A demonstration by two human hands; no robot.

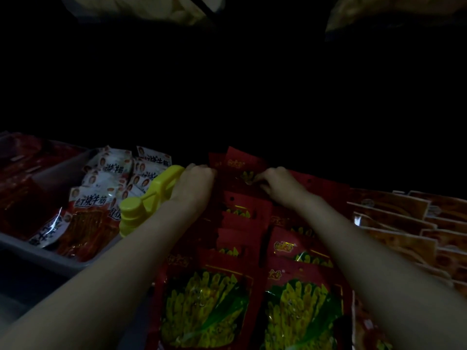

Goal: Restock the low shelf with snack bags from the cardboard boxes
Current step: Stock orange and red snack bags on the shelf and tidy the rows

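Two overlapping rows of red snack bags (207, 306) with yellow pictures run away from me along the low shelf. Both arms reach to the far end of the rows. My left hand (195, 184) is curled at the left edge of the rearmost red bags (240, 160), and a yellow plastic tool (149, 200) sticks out from under it toward the left. My right hand (275, 184) pinches the front of a rear red bag. The back of the shelf is dark. No cardboard box is in view.
Left of the red rows, a grey bin (58, 261) holds white-and-red snack bags (101, 198); darker red bags (22, 188) lie further left. Orange-brown bags (394, 223) stand in rows at the right. Pale packs (177, 8) show dimly above.
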